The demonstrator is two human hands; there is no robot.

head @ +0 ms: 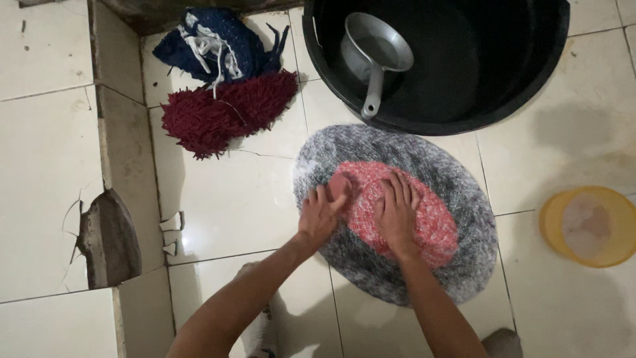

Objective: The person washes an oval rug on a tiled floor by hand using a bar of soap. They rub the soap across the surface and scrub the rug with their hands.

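An oval shaggy mat [457,199], grey with a red middle, lies flat on the wet tiled floor. Both my hands press down on its red centre. My left hand [322,213] rests at the left edge of the red patch and seems to hold a small pinkish thing under the fingers; I cannot tell what it is. My right hand [396,212] lies palm down on the red part, fingers spread and pointing away from me.
A large black tub [503,79] with a grey metal dipper [374,53] inside stands beyond the mat. A dark red shaggy mat [225,113] and a blue one [212,43] lie at the back left. A yellow bowl [589,225] sits right. A broken tiled ledge [109,238] runs along the left.
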